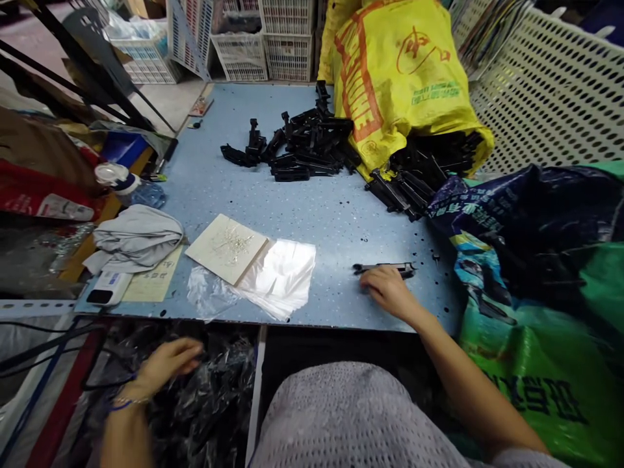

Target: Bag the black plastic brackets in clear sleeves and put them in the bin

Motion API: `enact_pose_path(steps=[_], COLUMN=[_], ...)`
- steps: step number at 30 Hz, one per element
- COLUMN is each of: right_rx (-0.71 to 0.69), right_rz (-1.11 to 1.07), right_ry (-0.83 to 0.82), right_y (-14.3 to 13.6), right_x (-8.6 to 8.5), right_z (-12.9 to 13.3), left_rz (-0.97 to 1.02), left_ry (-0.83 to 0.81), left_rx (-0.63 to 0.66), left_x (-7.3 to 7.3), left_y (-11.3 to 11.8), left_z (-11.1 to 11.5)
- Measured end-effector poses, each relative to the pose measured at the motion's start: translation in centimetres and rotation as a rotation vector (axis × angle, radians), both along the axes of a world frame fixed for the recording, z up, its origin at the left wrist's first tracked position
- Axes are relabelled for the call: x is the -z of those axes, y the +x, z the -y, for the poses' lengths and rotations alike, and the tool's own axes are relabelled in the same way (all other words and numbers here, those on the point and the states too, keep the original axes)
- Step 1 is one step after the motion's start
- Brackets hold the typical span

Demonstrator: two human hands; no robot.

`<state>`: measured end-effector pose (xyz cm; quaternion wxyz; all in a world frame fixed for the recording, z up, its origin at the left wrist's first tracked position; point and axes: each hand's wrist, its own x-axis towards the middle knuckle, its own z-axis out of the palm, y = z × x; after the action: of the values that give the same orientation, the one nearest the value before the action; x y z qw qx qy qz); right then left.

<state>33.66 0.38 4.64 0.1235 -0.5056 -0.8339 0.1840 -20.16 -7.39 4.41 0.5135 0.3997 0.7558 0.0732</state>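
Observation:
My right hand (390, 292) is at the front right of the blue table, its fingers curled over a long, narrow black plastic part (405, 267) that lies flat there. The fingertips are partly hidden under the hand. Below the table's front edge, my left hand (170, 361) hovers over a heap of black parts in clear plastic bags (214, 390). Its fingers point forward, a little bent, and nothing shows in them. To the left of the right hand lies a stack of clear plastic bags (287, 276), beside a pale board (227, 247) strewn with small shiny metal pieces.
A pile of black parts (307, 143) lies at the back, with more spilling from a yellow sack (404, 71). Green and dark sacks (536, 364) crowd the right side. A grey cloth (136, 237) and a white device (110, 288) lie at left.

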Motion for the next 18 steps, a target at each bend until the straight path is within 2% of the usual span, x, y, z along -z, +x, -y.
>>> enact_pose_path(steps=[1, 3, 4, 6, 8, 10, 12, 13, 15, 18], right_rx=[-0.032, -0.001, 0.081, 0.344, 0.606, 0.744, 0.773, 0.767, 0.719, 0.598], right_rz=[-0.021, -0.057, -0.062, -0.013, 0.091, 0.186, 0.192, 0.141, -0.102, -0.706], right_ry=[-0.019, -0.005, 0.037, 0.144, 0.141, -0.064, -0.29, -0.35, -0.385, -0.548], right_y=[-0.2, -0.4, -0.4, 0.1, 1.1, 2.5, 3.7, 4.0, 3.5, -0.3], right_x=[-0.1, 0.0, 0.3, 1.1, 1.9, 2.3, 2.3, 2.2, 1.7, 0.7], right_z=[0.7, 1.9, 2.3, 3.0, 3.6, 4.0, 4.2, 4.0, 3.4, 1.6], left_rz=[0.14, 0.261, 0.252, 0.044, -0.117, -0.095, 0.02, 0.063, 0.142, 0.293], left_ry=[0.048, 0.288, 0.44, 0.692, 0.761, 0.738, 0.701, 0.691, 0.664, 0.616], left_rx=[0.093, 0.192, 0.203, 0.2, 0.222, 0.238, 0.247, 0.251, 0.22, 0.132], left_x=[-0.5, -1.0, -0.8, 0.1, 1.4, 2.6, 3.2, 3.3, 3.3, 3.2], left_y=[3.6, 11.3, 15.1, 21.5, 25.3, 26.1, 25.0, 24.1, 22.5, 21.6], left_z=[-1.4, -4.3, -5.7, -8.3, -10.2, -11.3, -11.9, -12.0, -12.2, -12.3])
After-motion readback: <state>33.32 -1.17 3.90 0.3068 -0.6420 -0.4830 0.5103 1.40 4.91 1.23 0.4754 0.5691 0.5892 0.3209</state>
